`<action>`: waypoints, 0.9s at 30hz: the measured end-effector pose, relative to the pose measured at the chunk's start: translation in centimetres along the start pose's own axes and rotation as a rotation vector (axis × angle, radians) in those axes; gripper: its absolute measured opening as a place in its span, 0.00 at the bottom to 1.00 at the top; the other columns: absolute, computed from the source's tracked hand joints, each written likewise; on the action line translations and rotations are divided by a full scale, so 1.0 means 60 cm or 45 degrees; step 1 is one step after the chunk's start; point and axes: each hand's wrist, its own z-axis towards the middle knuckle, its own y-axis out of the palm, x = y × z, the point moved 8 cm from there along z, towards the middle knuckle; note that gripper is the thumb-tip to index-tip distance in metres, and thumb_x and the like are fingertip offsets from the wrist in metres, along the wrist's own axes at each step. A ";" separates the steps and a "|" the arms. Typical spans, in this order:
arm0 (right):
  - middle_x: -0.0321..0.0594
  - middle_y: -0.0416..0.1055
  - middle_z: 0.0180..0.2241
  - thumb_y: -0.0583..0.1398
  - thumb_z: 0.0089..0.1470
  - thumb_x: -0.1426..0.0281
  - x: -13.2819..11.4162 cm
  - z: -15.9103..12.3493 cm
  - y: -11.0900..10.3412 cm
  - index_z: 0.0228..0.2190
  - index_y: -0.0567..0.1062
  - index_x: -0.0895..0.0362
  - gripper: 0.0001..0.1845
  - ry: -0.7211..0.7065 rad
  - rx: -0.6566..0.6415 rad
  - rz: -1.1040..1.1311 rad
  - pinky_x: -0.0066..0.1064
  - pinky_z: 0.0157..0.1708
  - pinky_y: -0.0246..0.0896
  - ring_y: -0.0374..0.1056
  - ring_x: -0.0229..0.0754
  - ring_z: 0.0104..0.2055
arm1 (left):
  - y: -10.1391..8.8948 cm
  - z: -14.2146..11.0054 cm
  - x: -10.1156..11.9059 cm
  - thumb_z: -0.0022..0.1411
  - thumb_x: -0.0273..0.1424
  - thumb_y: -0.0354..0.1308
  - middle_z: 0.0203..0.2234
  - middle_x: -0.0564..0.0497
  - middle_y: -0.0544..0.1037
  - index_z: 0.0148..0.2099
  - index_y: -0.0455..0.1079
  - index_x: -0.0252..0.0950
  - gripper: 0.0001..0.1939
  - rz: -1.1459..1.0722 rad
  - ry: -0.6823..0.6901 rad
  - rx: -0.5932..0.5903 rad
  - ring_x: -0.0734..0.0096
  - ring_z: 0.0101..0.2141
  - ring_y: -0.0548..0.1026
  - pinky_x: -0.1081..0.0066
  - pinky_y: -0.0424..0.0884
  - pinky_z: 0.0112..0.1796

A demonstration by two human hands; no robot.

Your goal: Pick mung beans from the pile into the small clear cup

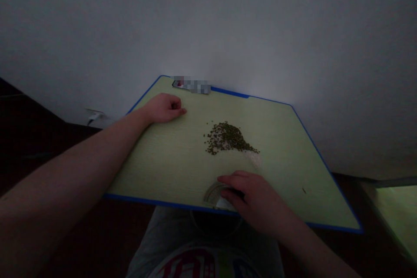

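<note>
We have a pale green desk [163, 169] edged in blue, carrying a heap of mung beans [226, 137], white grains [253, 157] beside it, and a blurred phone [178, 83] at the far edge

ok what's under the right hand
The right hand curves over a round, ribbed, see-through object at the desk's near edge, with a white patch beside it. The hand covers most of the object, so its full shape and contents cannot be seen.

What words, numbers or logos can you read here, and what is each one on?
Nothing is readable: the phone is pixelated, the coloured shirt print is cut off, and marks on the round translucent piece under the right hand are too small.
</note>
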 end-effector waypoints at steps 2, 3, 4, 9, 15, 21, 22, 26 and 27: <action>0.41 0.77 0.37 0.58 0.59 0.72 0.003 -0.006 0.001 0.47 0.78 0.55 0.15 0.023 0.002 0.005 0.35 0.41 0.65 0.71 0.43 0.39 | 0.000 0.000 -0.001 0.55 0.47 0.52 0.18 0.53 0.68 0.27 0.69 0.34 0.20 -0.001 -0.005 -0.001 0.74 0.22 0.63 0.70 0.56 0.27; 0.41 0.77 0.37 0.58 0.59 0.71 0.004 -0.009 0.001 0.47 0.78 0.55 0.15 0.037 0.007 0.007 0.35 0.41 0.65 0.71 0.44 0.39 | 0.000 0.000 -0.001 0.55 0.47 0.52 0.18 0.53 0.68 0.27 0.69 0.34 0.20 -0.001 -0.007 0.001 0.74 0.22 0.63 0.70 0.56 0.27; 0.41 0.77 0.37 0.58 0.59 0.71 0.006 -0.011 0.000 0.47 0.78 0.56 0.15 0.052 0.011 0.009 0.35 0.41 0.65 0.72 0.44 0.39 | -0.001 -0.001 0.000 0.55 0.47 0.52 0.18 0.53 0.68 0.27 0.69 0.34 0.19 -0.001 -0.009 0.004 0.74 0.22 0.63 0.71 0.56 0.27; 0.42 0.77 0.39 0.57 0.60 0.71 0.011 -0.024 -0.003 0.47 0.78 0.55 0.15 0.096 0.046 0.038 0.36 0.42 0.65 0.72 0.44 0.40 | -0.005 -0.003 0.005 0.55 0.46 0.52 0.17 0.55 0.66 0.26 0.67 0.35 0.19 -0.021 -0.004 0.014 0.75 0.21 0.62 0.72 0.55 0.25; 0.42 0.77 0.37 0.57 0.60 0.71 0.016 -0.036 -0.006 0.47 0.77 0.56 0.15 0.094 0.073 0.070 0.35 0.40 0.65 0.72 0.43 0.39 | -0.001 -0.001 -0.001 0.55 0.47 0.53 0.17 0.54 0.68 0.26 0.67 0.35 0.19 -0.011 -0.012 0.007 0.74 0.22 0.63 0.71 0.55 0.26; 0.41 0.76 0.37 0.57 0.59 0.72 0.011 -0.036 -0.006 0.47 0.77 0.55 0.15 0.069 0.097 0.090 0.34 0.39 0.65 0.71 0.42 0.38 | -0.004 -0.002 0.003 0.55 0.47 0.52 0.18 0.53 0.68 0.27 0.69 0.35 0.19 0.009 -0.012 0.003 0.73 0.23 0.63 0.71 0.55 0.27; 0.41 0.76 0.37 0.57 0.59 0.72 0.010 -0.037 -0.006 0.47 0.77 0.55 0.15 0.066 0.098 0.093 0.33 0.39 0.65 0.71 0.42 0.38 | -0.004 -0.003 0.003 0.55 0.47 0.52 0.18 0.53 0.68 0.27 0.69 0.35 0.19 0.012 -0.015 -0.005 0.73 0.23 0.63 0.70 0.56 0.27; 0.42 0.76 0.37 0.57 0.60 0.72 0.015 -0.045 -0.008 0.48 0.77 0.55 0.15 0.047 0.111 0.115 0.33 0.38 0.66 0.72 0.41 0.38 | -0.003 -0.004 0.005 0.56 0.47 0.52 0.18 0.53 0.68 0.28 0.69 0.35 0.19 0.003 -0.011 -0.017 0.72 0.22 0.63 0.70 0.56 0.27; 0.42 0.76 0.37 0.57 0.60 0.72 0.018 -0.048 -0.008 0.47 0.77 0.56 0.15 0.050 0.121 0.116 0.33 0.39 0.66 0.72 0.42 0.38 | -0.004 -0.003 0.005 0.56 0.47 0.52 0.18 0.53 0.67 0.27 0.69 0.35 0.19 -0.001 -0.006 -0.010 0.73 0.22 0.63 0.70 0.56 0.26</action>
